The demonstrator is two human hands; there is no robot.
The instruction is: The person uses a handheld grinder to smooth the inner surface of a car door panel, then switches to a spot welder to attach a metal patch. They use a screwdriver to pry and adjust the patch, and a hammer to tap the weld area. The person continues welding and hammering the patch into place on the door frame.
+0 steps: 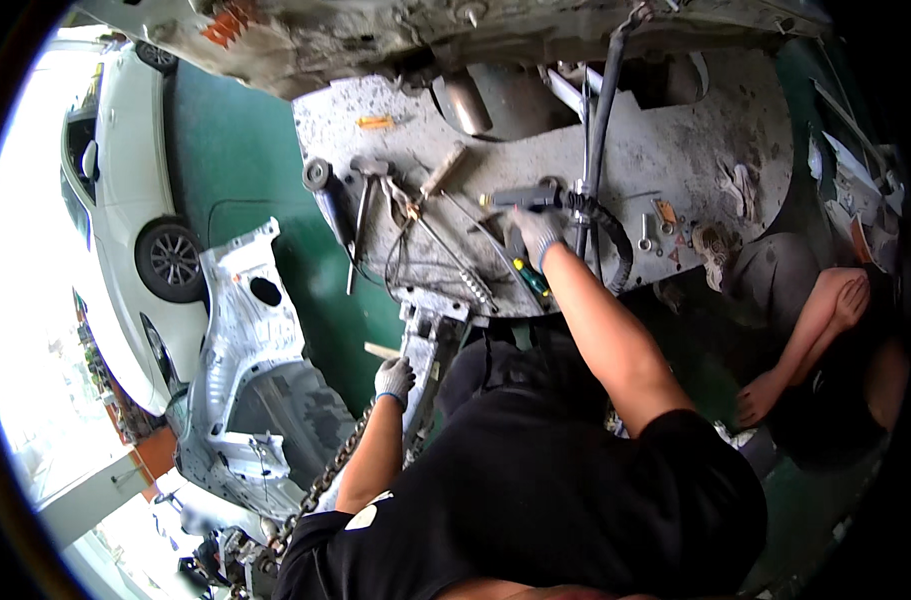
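Observation:
My right hand (pixel 535 236), in a grey knit glove, reaches onto the metal bench (pixel 705 140) with fingers curled beside a black-bodied tool (pixel 525 198); what they grip is unclear. A yellow-green screwdriver (pixel 530 276) lies just below that hand. My gloved left hand (pixel 394 382) is low at the left, fingers curled just under a pale strip (pixel 382 351), beside the steel beam (pixel 420 335) and a chain (pixel 345 460); its grip is partly hidden. Left of my right hand lie a hammer (pixel 370 168), a slide puller (pixel 445 250) and a power tool (pixel 327 200).
A vehicle underbody (pixel 325 35) overhangs the bench, with an upright bar (pixel 605 100). A white car (pixel 125 260) and a loose body panel (pixel 225 350) are at left. Another person (pixel 815 340) crouches at the right, bare hands near the knees. Sockets and rags (pixel 740 190) lie on the bench.

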